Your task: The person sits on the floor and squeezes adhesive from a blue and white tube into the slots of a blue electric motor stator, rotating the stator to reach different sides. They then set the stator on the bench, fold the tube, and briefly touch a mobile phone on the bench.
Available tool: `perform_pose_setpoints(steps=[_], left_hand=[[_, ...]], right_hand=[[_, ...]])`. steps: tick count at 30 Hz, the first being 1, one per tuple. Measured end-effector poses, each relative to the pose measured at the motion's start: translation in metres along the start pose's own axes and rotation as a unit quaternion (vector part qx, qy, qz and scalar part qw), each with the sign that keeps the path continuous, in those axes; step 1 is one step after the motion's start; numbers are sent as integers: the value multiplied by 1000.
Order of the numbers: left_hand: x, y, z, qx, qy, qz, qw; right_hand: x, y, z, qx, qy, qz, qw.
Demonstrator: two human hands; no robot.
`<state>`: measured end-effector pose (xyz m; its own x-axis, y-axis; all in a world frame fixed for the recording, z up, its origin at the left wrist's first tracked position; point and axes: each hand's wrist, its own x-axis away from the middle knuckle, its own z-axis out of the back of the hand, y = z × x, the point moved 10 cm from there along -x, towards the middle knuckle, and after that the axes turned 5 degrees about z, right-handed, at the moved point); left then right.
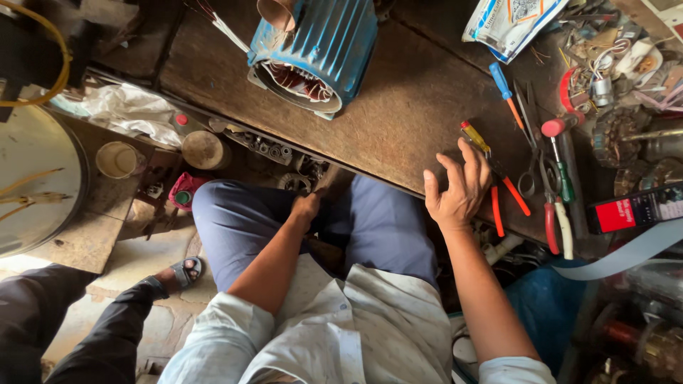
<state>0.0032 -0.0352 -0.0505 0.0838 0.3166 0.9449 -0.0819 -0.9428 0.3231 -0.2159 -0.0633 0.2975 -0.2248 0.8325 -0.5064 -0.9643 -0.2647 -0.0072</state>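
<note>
Nearest the camera is the person's pale shirt [341, 327], with blue trousers [242, 220] below it, knees tucked against the near edge of the worn wooden surface [398, 107].

The right hand [455, 188] hovers over that near edge towards the right end, fingers spread and curled, palm empty; it has hold of nothing. Its fingertips are just beside a yellow-and-red-handled screwdriver [475, 136] lying flat on the wood, and orange-handled pliers [506, 195] lie next to it on the right. The left hand [306, 206] rests low between the knees, under the surface's edge; its fingers are loosely folded and whether it grips anything cannot be told.

The screwdriver looks light and stiff, with a smooth plastic handle that could slip in oily fingers; the handle, the thick end nearest the fingertips, is judged the sensible place to pinch it, and it should lift without effort. Nothing about it seems fragile.

Further right along the surface lie scissors [530, 153], red-and-white-handled pliers [557, 227], a green-handled screwdriver [563, 178] and a blue-handled screwdriver [504, 89]. A blue ribbed motor housing [331, 43] with copper windings exposed sits at the far edge, well apart from both hands; it looks heavy, and its loose wires delicate. A printed plastic bag [509, 21] lies at the far right corner. Another person's dark sleeves [64, 320] show at lower left.
</note>
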Motion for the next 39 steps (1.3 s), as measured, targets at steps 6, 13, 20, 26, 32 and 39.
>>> perform_pose_setpoints(steps=[6,13,20,26,32,39], left_hand=[[-9,9,-9,-21,44,-73,996],[24,53,-22,51,42,-298,952],[101,68,-12,-252,108,-375,885],[197,95,31,-10,-57,-435,898],[262,169,55,304,-241,-520,761],[247,206,57,377,-294,-520,708]], right_hand=[[3,-1,9,3,17,5,1000],[18,6,16,-19,30,27,999],[33,18,30,-63,92,9,994],[42,24,31,-76,101,12,992],[43,25,37,-81,120,-2,989],[47,25,38,-87,134,-7,987]])
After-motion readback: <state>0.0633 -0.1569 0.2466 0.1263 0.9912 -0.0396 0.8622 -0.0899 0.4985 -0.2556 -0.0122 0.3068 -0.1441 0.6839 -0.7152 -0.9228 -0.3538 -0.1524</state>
